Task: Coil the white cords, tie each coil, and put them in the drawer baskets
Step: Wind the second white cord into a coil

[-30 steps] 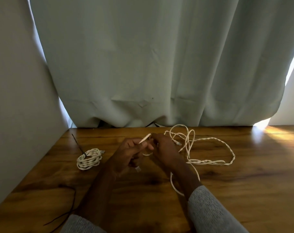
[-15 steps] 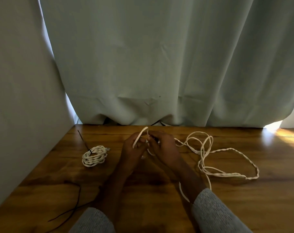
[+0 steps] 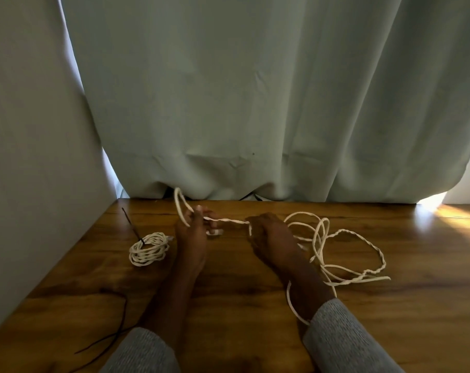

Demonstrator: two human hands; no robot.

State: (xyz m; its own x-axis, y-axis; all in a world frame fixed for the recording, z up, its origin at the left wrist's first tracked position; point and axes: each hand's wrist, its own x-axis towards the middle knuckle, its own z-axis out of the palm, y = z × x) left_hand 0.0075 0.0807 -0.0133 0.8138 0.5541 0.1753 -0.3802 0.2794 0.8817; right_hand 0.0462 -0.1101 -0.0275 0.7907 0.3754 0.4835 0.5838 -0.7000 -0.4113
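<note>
White cord point(image 3: 344, 254) is what I am working on, seen from my head camera: most of it sprawls in loose, tangled loops on the wooden bench point(image 3: 255, 305) toward the right side, with one strand trailing under my right wrist toward the near edge. My left hand point(image 3: 192, 232) is clenched around the cord's end, a small first loop standing up from it toward the far edge. My right hand point(image 3: 268, 235) pinches the same cord a short way along, so a twisted stretch runs taut between my two hands. One finished coil point(image 3: 148, 249), bound with a dark tie, lies near the far left corner, just beside my left hand. A thin black tie point(image 3: 115, 327) lies along the near left part of the bench. No drawer or basket shows.

As I judge it, I am starting the second coil. To do it well I should feed even lengths from the right hand, lay each turn the same size into the left, and shake out the tangle before it reaches my fingers.
</note>
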